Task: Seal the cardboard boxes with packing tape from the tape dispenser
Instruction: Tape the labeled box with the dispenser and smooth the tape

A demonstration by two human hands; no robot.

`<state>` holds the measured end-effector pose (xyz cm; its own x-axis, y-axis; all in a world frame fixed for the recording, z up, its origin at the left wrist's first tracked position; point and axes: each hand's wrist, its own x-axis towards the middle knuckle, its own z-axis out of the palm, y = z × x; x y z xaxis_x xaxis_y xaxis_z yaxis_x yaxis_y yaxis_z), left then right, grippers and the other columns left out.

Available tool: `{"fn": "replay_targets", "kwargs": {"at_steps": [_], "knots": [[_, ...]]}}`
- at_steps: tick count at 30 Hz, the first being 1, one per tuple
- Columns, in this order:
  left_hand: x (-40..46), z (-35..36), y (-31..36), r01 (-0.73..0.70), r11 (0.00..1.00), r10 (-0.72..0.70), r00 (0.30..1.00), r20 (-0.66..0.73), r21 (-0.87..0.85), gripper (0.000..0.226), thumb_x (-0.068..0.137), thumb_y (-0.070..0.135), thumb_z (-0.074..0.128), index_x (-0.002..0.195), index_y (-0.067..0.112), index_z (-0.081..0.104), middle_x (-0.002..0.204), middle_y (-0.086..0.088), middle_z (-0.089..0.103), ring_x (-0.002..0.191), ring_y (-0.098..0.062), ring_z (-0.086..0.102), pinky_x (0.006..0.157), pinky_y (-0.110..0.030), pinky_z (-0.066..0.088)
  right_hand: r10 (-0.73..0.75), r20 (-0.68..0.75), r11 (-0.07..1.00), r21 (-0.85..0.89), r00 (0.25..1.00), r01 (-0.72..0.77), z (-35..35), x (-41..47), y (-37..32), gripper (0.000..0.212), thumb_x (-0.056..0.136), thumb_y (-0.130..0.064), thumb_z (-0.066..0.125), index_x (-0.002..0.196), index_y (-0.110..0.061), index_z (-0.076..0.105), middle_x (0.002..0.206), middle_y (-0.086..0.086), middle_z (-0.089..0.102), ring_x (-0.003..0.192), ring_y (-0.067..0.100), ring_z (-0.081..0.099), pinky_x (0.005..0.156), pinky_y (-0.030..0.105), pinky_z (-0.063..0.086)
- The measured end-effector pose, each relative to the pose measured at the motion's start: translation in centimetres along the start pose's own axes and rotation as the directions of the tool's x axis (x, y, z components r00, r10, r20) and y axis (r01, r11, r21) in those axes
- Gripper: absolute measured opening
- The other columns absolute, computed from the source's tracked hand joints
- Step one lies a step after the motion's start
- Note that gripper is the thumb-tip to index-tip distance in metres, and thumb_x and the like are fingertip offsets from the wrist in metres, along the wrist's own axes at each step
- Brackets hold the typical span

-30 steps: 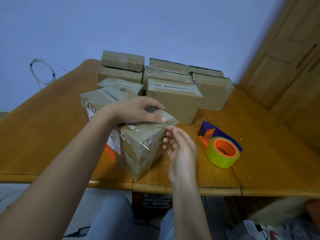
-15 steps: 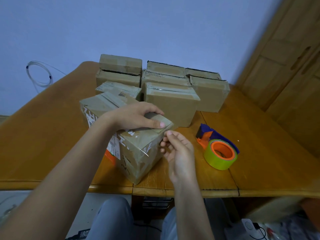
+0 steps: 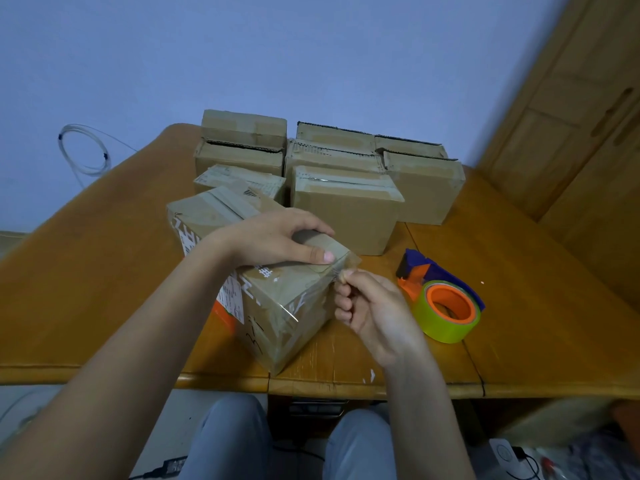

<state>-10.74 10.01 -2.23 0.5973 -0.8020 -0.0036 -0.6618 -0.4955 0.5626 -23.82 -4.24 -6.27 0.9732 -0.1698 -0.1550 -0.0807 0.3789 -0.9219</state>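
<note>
- Since a second ago the right hand (image 3: 375,315) has gone from loose, half-open fingers beside the box to a pinch on a clear tape end (image 3: 350,265) at the box's top right corner; the left hand and the dispenser lie much as they did.
- At the far left, off the worktop, a coil of clear tubing (image 3: 85,150) hangs against the wall.
- Towards the worktop's (image 3: 86,271) front edge, left of centre, stands the box in hand (image 3: 277,306), turned corner-on and reaching almost to that edge.
- On its top the left hand (image 3: 273,239) rests with the fingers curved over the far side and the thumb pressed flat along the near top edge, holding the flap down.
- Just right of that thumb, the right hand's thumb and forefinger grip the loose tape end, the other fingers curled in.
- Behind, along the back edge, a stack of other boxes (image 3: 346,209) waits; some seem already taped.
- Right of the hands, near the front edge, the tape dispenser (image 3: 441,306) lies on its side, untouched.
- The step in hand looks like finishing the seal on this box.
- Next, I judge, the tape end needs pulling taut, folding down over the corner and smoothing against the side, the left thumb keeping the flap from lifting.
</note>
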Motion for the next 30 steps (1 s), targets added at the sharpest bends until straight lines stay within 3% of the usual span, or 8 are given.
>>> {"fn": "replay_targets", "kwargs": {"at_steps": [3, 5, 9, 13, 16, 20, 24, 30], "knots": [[-0.1, 0.0, 0.2, -0.006, 1.000, 0.006, 1.000, 0.006, 0.000, 0.071, 0.073, 0.067, 0.053, 0.133, 0.031, 0.053, 0.128, 0.015, 0.050, 0.119, -0.004, 0.045, 0.102, -0.027, 0.037, -0.174, -0.104, 0.959, -0.245, 0.979, 0.144, -0.6, -0.6, 0.6, 0.024, 0.094, -0.007, 0.050, 0.075, -0.012, 0.064, 0.060, -0.005, 0.050, 0.055, 0.006, 0.045, 0.052, 0.018, 0.036], [0.0, -0.1, 0.2, -0.012, 1.000, 0.012, 1.000, 0.006, 0.001, 0.070, 0.075, 0.068, 0.055, 0.134, 0.030, 0.052, 0.128, 0.013, 0.050, 0.118, -0.005, 0.046, 0.101, -0.027, 0.037, -0.226, -0.157, 0.938, -0.302, 0.961, 0.171, -0.9, -1.0, 1.1, 0.027, 0.094, -0.004, 0.049, 0.076, -0.013, 0.066, 0.059, -0.007, 0.053, 0.055, 0.006, 0.048, 0.051, 0.017, 0.038], [0.0, -0.1, 0.5, -0.013, 0.999, 0.014, 1.000, 0.010, -0.032, 0.068, 0.075, 0.062, 0.055, 0.133, 0.027, 0.053, 0.127, 0.012, 0.051, 0.116, -0.006, 0.048, 0.101, -0.027, 0.039, -0.219, -0.231, 0.965, -0.193, 0.948, 0.176, -1.0, -1.3, 2.0, 0.027, 0.093, 0.001, 0.047, 0.082, -0.012, 0.069, 0.067, -0.002, 0.057, 0.056, 0.008, 0.051, 0.049, 0.019, 0.038], [-0.1, -0.2, 0.6, -0.017, 0.998, 0.017, 1.000, 0.009, -0.059, 0.069, 0.072, 0.061, 0.055, 0.132, 0.025, 0.055, 0.125, 0.012, 0.052, 0.115, -0.004, 0.049, 0.100, -0.026, 0.040, -0.189, -0.128, 0.982, -0.022, 0.974, 0.188, -0.1, -1.5, 2.2, 0.023, 0.092, -0.002, 0.050, 0.099, -0.010, 0.070, 0.077, 0.001, 0.062, 0.061, 0.008, 0.054, 0.050, 0.019, 0.038], [-0.1, -0.2, 0.6, -0.016, 0.997, 0.016, 1.000, 0.007, -0.071, 0.070, 0.072, 0.060, 0.055, 0.132, 0.024, 0.055, 0.125, 0.011, 0.052, 0.115, -0.005, 0.049, 0.098, -0.022, 0.039, -0.198, -0.089, 0.977, 0.061, 0.976, 0.203, 0.7, -1.7, 2.2, 0.023, 0.081, -0.012, 0.057, 0.099, -0.009, 0.070, 0.078, 0.002, 0.063, 0.062, 0.009, 0.055, 0.050, 0.019, 0.039], [-0.1, -0.1, 0.7, -0.018, 0.997, 0.019, 1.000, 0.006, -0.073, 0.069, 0.073, 0.058, 0.055, 0.132, 0.023, 0.055, 0.125, 0.010, 0.051, 0.113, -0.004, 0.048, 0.092, -0.013, 0.037, -0.193, -0.100, 0.980, 0.034, 0.976, 0.197, 1.1, -2.2, 2.2, 0.019, 0.084, -0.008, 0.057, 0.098, -0.009, 0.070, 0.076, 0.001, 0.065, 0.062, 0.009, 0.055, 0.049, 0.019, 0.039], [0.0, -0.1, 0.7, -0.020, 0.998, 0.020, 1.000, 0.004, -0.066, 0.069, 0.072, 0.057, 0.055, 0.132, 0.021, 0.055, 0.124, 0.008, 0.052, 0.112, -0.005, 0.050, 0.091, -0.011, 0.037, -0.167, -0.106, 0.984, 0.041, 0.980, 0.172, 1.3, -2.3, 2.1, 0.018, 0.089, -0.003, 0.054, 0.095, -0.008, 0.070, 0.076, 0.002, 0.065, 0.062, 0.009, 0.055, 0.049, 0.019, 0.040], [-0.1, -0.1, 0.9, -0.020, 0.999, 0.020, 1.000, 0.003, -0.031, 0.072, 0.072, 0.060, 0.053, 0.134, 0.022, 0.054, 0.124, 0.011, 0.050, 0.117, -0.005, 0.045, 0.098, -0.021, 0.034, -0.056, -0.087, 0.989, 0.129, 0.995, 0.067, 1.5, -1.9, 1.7, 0.018, 0.075, -0.018, 0.061, 0.089, -0.007, 0.065, 0.067, 0.000, 0.058, 0.057, 0.007, 0.052, 0.044, 0.017, 0.038]]}}
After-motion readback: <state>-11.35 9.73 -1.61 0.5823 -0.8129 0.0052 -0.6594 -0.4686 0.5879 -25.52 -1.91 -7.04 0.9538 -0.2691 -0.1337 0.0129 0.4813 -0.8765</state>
